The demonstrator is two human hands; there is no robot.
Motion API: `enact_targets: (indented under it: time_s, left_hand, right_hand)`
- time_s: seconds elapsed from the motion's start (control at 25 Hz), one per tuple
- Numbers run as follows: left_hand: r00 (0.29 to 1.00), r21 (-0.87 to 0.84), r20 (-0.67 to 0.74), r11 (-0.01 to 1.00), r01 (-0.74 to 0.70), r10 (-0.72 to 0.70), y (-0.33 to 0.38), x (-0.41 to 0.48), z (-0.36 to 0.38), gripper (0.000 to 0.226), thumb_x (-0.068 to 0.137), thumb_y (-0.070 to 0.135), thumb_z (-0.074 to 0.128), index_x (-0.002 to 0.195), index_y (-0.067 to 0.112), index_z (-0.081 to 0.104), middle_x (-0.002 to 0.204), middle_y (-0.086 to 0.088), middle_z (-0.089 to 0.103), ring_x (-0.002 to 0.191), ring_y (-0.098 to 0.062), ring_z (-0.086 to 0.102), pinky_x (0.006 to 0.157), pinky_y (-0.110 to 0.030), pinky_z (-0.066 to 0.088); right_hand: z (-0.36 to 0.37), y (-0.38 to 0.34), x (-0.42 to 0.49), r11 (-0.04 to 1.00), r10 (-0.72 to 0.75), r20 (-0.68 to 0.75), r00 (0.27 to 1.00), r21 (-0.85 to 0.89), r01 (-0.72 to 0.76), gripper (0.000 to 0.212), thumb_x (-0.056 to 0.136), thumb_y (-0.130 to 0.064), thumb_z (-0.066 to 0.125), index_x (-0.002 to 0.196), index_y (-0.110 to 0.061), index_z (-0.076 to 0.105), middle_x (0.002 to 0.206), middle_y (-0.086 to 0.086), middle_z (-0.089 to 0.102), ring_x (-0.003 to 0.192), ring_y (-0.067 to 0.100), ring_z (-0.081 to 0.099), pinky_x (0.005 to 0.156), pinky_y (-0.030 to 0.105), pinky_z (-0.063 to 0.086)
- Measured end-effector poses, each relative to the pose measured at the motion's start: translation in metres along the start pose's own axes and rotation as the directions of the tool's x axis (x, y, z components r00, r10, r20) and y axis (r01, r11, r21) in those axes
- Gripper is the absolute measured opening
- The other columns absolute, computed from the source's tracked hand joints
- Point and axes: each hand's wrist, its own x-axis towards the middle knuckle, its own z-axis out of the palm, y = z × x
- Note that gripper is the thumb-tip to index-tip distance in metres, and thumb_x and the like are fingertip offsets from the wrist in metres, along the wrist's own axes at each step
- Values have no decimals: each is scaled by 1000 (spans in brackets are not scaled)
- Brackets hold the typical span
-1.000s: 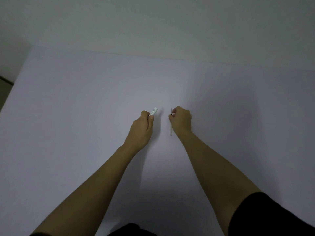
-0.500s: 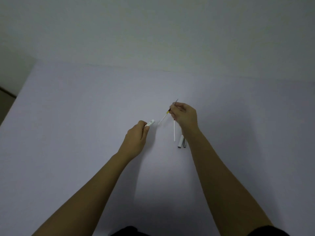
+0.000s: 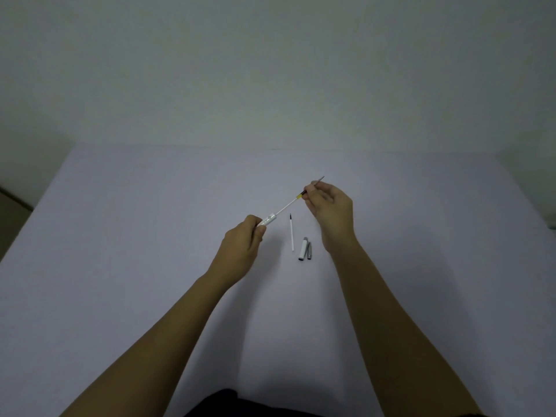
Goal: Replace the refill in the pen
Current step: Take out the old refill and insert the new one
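Above the middle of the pale bench (image 3: pixel 120 236), in the head view, 2 bare forearms reach forward from the bottom edge of the frame and the 2 hands work on 1 pen between them. The left hand (image 3: pixel 240 245) is clenched around the white pen barrel (image 3: pixel 267 220), of which only the open front end shows past the thumb and fingers; that end points up and to the right. The right hand (image 3: pixel 329 209) is raised a little higher and farther away, its thumb and fingertips pinched on the tip end of a thin refill (image 3: pixel 288 203). The refill runs in a straight slanted line from the mouth of the barrel up to the right hand: a white tube, then a short yellow band, then a dark section at the fingers, with the fine metal point sticking out beyond them. Its lower end sits at or just inside the barrel's mouth; how far in cannot be told. Below this line, lying flat on the bench between the 2 hands, is a second refill (image 3: pixel 291 236), white with a dark tip, pointing away from the person and touched by neither hand. Just to its right, near the right wrist, lie 2 short parts side by side and touching: a white pen section (image 3: pixel 303 249) with a grey end and a grey piece (image 3: pixel 309 250). A plain wall (image 3: pixel 270 70) rises behind the bench.
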Motion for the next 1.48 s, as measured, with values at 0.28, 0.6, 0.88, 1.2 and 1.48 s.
enact_targets:
  time_s: [0.28,0.6,0.88,1.2,1.48]
  left_hand:
    - [998,34,-17,998,-52,53,14,-8,-1,21,98,30,34,95,14,49,81,-10,59,59,-12,43,52,-28,33]
    - [998,29,-54,999,-36,38,15,-6,-6,21,98,30,34,92,15,48,78,-9,59,57,-11,42,50,-25,32]
    - [997,12,-45,998,-55,56,15,-6,-5,19,98,31,34,91,20,47,80,-7,60,57,-9,42,50,-23,32]
    - [995,8,-69,997,-71,71,21,-2,-6,18,98,28,36,92,17,49,80,-8,60,57,-9,42,50,-23,32]
    - [993,3,-83,996,-89,89,24,-1,-6,21,98,28,36,94,13,50,81,-11,61,57,-10,42,50,-23,33]
  right_hand:
    - [-5,-7,-11,999,-27,20,999,24,26,6,82,-15,67,81,-20,64,71,-6,72,85,17,69,91,33,52]
    - [-6,-13,-9,997,-62,-12,998,51,63,6,81,-16,68,80,-22,65,67,-8,73,83,17,68,92,35,52]
    - [-5,-12,-11,997,-69,-10,998,43,70,8,82,-14,67,81,-22,65,75,-5,71,82,16,68,92,35,52]
    - [3,-11,-22,997,-8,109,994,76,0,5,85,-16,63,88,-12,65,82,1,72,78,8,71,72,16,53]
    - [5,-3,-29,987,-24,150,988,-152,47,18,86,-34,62,83,-19,70,80,-2,71,77,6,71,69,15,53]
